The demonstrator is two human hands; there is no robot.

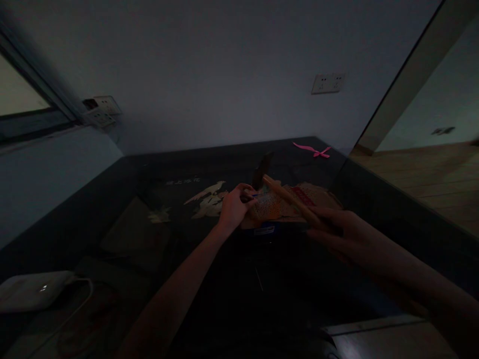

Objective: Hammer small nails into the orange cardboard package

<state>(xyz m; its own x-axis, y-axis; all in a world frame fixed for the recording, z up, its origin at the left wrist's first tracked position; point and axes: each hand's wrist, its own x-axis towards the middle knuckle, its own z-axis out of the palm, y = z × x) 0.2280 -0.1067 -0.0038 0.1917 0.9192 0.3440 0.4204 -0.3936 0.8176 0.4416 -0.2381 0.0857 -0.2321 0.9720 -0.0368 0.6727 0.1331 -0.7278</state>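
Note:
A hammer with a wooden handle and a dark head is gripped near its handle's end by my right hand. Its head is raised at the far side of a worn piece of cardboard. At the cardboard's left edge, my left hand is closed in a pinch. Something thin and bluish shows by those fingertips, too dim and small to name. The hammer head appears just above and beyond these fingers; I cannot tell whether it touches anything.
The dark tabletop bears a pale bird picture. A pink ribbon lies at the back right. At front left is a white device with a cable. Walls stand behind and left, with sockets.

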